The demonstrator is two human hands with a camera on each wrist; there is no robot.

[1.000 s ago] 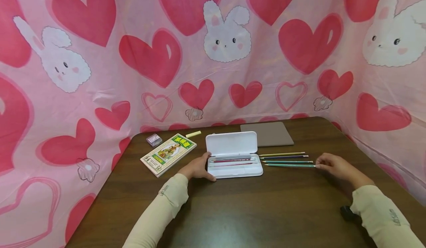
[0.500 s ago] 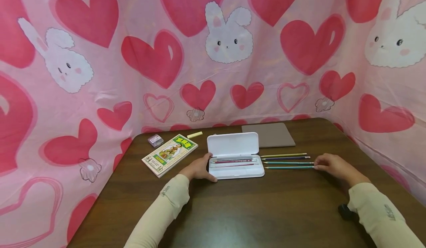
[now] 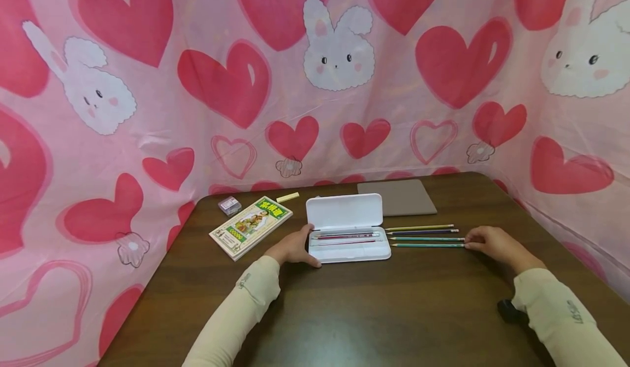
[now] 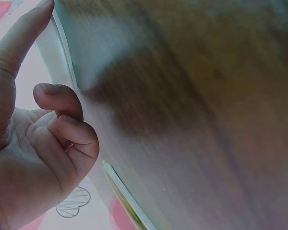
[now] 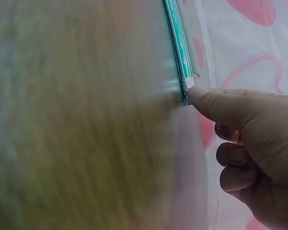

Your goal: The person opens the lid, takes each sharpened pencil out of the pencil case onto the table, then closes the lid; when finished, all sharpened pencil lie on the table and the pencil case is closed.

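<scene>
1. Four pencils (image 3: 427,239) lie flat, side by side on the worktop (image 3: 369,301), right of the white pencil case (image 3: 344,255), sharpened tips toward it. Far to near: yellow pencil (image 3: 420,227), dark pencil (image 3: 424,232), then two teal.
2. Right hand (image 3: 497,246): thumb and index finger pinch the rear end of the nearer teal pencil (image 3: 428,245). Remaining fingers curl in toward the palm, per right wrist view.
3. Left hand (image 3: 294,248): grasping the case's left end, thumb at the near corner, finger near the hinge side. Outer fingers bent, clear of the case.
4. Case lid (image 3: 344,210) raised, hinged along the far side. Inside, slim dark and red writing tools (image 3: 344,237) lie lengthwise; exact count unclear.
5. Left of case: paperback book (image 3: 251,227), green-and-white illustrated cover, set at a slant. Near its far end, a yellow strip (image 3: 287,197) and small purple-labelled box (image 3: 229,205).
6. Behind the lid, extending right: flat grey-brown panel (image 3: 408,197), partly hidden.
7. Backdrop: pink cloth (image 3: 275,102), red hearts, white rabbits.
</scene>
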